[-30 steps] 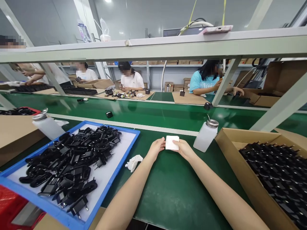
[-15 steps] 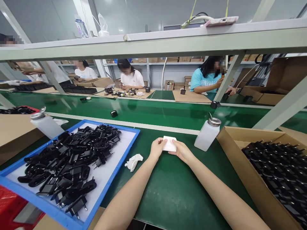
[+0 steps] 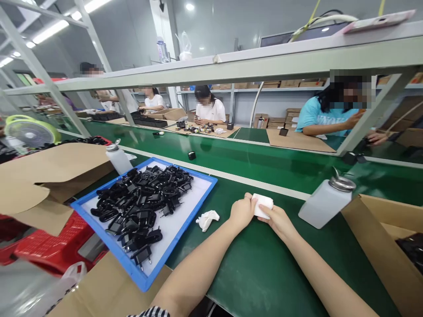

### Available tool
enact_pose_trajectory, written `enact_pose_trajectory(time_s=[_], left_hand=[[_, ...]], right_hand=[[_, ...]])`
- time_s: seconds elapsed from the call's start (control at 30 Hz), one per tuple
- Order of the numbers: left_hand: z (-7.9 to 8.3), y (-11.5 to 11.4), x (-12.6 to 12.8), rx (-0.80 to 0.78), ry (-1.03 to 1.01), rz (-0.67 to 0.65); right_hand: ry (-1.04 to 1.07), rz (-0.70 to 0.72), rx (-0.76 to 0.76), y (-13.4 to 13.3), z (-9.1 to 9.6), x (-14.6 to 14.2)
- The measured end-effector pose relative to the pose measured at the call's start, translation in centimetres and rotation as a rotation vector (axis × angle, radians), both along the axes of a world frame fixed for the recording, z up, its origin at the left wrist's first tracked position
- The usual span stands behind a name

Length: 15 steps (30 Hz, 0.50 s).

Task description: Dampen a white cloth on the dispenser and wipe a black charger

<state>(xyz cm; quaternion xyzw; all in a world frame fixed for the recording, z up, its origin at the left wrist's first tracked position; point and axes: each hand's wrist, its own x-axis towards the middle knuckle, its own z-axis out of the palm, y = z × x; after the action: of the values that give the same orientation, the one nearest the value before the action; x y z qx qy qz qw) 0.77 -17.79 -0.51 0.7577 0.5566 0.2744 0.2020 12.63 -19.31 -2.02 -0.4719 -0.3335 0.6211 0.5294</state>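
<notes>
A folded white tissue (image 3: 263, 205) is pinched between my two hands above the green work surface. My left hand (image 3: 243, 213) grips its left edge with closed fingers. On its right side, my right hand (image 3: 276, 220) holds it with the thumb on top and fingers beneath. To the left of my hands lies a crumpled white tissue (image 3: 207, 219). Further left, a blue-rimmed tray (image 3: 178, 248) carries a heap of black power adapters (image 3: 145, 198) with bundled cables.
A white pump bottle (image 3: 325, 204) stands right of my hands, beside a cardboard box (image 3: 370, 246). Another pump bottle (image 3: 118, 159) is behind the tray. A shelf beam (image 3: 231, 70) crosses above. Co-workers sit across the green belt (image 3: 238, 163), where a small black part (image 3: 191, 155) lies.
The view has turned left, so everything sits further right, and a green fan and red stools appear. Both hands keep hold of the folded tissue, which is now tilted.
</notes>
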Motion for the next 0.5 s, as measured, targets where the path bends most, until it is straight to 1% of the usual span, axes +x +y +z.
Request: enact_pose_trajectory(time_s=[0.1, 0.3, 0.4, 0.5], left_hand=[[0.3, 0.0, 0.0, -0.017, 0.075, -0.011], [0.2, 0.3, -0.1, -0.009, 0.091, -0.025], [0.4, 0.8, 0.2, 0.002, 0.115, -0.049], [0.9, 2.0, 0.8, 0.026, 0.162, -0.109]], right_hand=[[-0.010, 0.018, -0.021, 0.2, -0.1, 0.1], [-0.012, 0.017, -0.023, 0.1, 0.3, 0.0], [0.017, -0.021, -0.042, 0.3, 0.5, 0.0], [0.076, -0.072, -0.063, 0.7, 0.4, 0.3]])
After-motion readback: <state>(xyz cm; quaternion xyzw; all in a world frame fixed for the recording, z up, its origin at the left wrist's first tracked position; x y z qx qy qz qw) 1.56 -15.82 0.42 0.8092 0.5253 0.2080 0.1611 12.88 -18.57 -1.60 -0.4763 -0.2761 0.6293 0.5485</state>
